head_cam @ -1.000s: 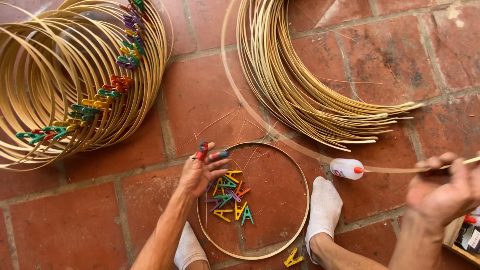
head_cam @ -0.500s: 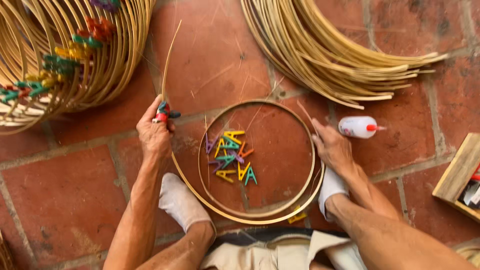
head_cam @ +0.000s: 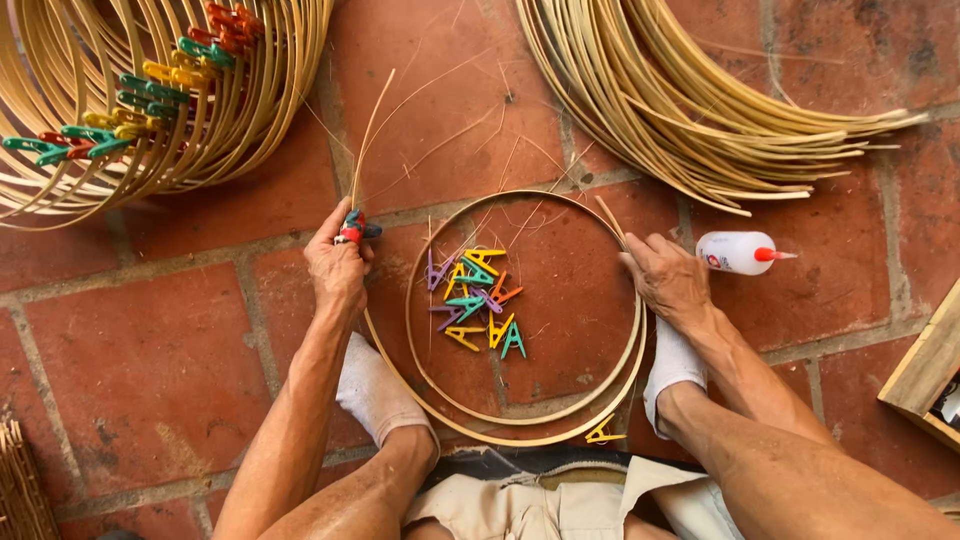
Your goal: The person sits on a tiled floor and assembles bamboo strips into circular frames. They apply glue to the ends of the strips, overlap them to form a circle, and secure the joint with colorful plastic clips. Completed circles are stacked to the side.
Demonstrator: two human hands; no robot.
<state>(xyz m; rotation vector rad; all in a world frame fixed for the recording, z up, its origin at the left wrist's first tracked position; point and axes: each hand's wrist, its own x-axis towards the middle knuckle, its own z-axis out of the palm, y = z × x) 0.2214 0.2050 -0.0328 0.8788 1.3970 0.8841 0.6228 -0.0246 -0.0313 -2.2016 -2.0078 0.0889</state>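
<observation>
Bamboo-strip hoop (head_cam: 525, 425), coiled flat on the red-tile floor (head_cam: 150, 360), is gripped by the left hand (head_cam: 338, 268) at a red clip (head_cam: 351, 228) and by the right hand (head_cam: 668, 280) opposite, keeping its overlapped ends aligned.

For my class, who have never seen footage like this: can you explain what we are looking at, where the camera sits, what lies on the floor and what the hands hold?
The camera is worn on a person's head and looks down at their bare hands and socked feet on a red tile floor. The left hand pinches a thin bamboo strip with a small clip. The right hand presses on a bamboo hoop. Inside the hoop lie coloured clips. Nearby are a glue bottle, a bundle of loose strips and a stack of clipped hoops.
</observation>
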